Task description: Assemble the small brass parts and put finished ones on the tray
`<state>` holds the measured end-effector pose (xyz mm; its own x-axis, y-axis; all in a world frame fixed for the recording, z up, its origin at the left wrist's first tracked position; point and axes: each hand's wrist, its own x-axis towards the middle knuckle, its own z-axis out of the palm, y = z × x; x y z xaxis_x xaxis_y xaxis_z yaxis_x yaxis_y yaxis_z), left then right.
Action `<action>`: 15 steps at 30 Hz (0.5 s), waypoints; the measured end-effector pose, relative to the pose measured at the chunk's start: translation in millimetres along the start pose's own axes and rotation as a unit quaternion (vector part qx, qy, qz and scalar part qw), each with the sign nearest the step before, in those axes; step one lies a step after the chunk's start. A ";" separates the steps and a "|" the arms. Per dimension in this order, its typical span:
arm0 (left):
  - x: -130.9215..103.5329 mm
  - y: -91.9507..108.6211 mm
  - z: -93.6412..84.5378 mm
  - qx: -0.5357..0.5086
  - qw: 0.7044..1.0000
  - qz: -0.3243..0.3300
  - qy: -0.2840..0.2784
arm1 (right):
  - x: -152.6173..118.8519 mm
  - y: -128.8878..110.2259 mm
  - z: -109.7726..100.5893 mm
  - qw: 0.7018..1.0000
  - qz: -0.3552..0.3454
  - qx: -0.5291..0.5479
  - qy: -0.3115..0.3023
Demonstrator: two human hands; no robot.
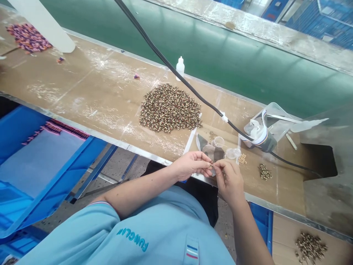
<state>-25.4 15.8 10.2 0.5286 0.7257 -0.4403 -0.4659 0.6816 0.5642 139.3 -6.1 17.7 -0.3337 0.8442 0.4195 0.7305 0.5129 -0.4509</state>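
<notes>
My left hand [193, 165] and my right hand [228, 178] meet at the front edge of the worktable, fingertips pinched together on one tiny dark-and-gold piece [211, 164]. Most of that piece is hidden by the fingers. Just beyond them lie a small clear round cup [218, 141] and a clear lid [233, 153]. A little pile of tan beads [242, 158] is right of the lid. Farther right sits a small heap of dark-and-gold pieces [265, 172]. A large heap of similar pieces [169, 108] covers the table behind my left hand.
A white bottle [180, 69] stands at the table's far edge. A black cable [165, 60] crosses above the table to a taped device [259, 134]. Pink-and-purple pieces [29, 38] lie far left. Blue crates [55, 187] stand below left; another pile [311, 247] is lower right.
</notes>
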 end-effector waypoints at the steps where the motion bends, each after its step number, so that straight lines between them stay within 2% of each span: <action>1: 0.1 -0.1 -0.3 0.000 1.000 0.000 0.001 | 0.0 -0.1 -0.2 1.000 0.001 0.004 -0.002; 15: 0.5 -2.1 -0.5 0.012 1.000 0.007 0.007 | -1.3 0.0 -2.5 1.000 0.008 -0.007 -0.007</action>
<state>-24.5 14.9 8.5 0.5118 0.7361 -0.4429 -0.4551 0.6696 0.5870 141.3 -7.5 19.1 -0.3294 0.8547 0.4013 0.7437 0.4967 -0.4474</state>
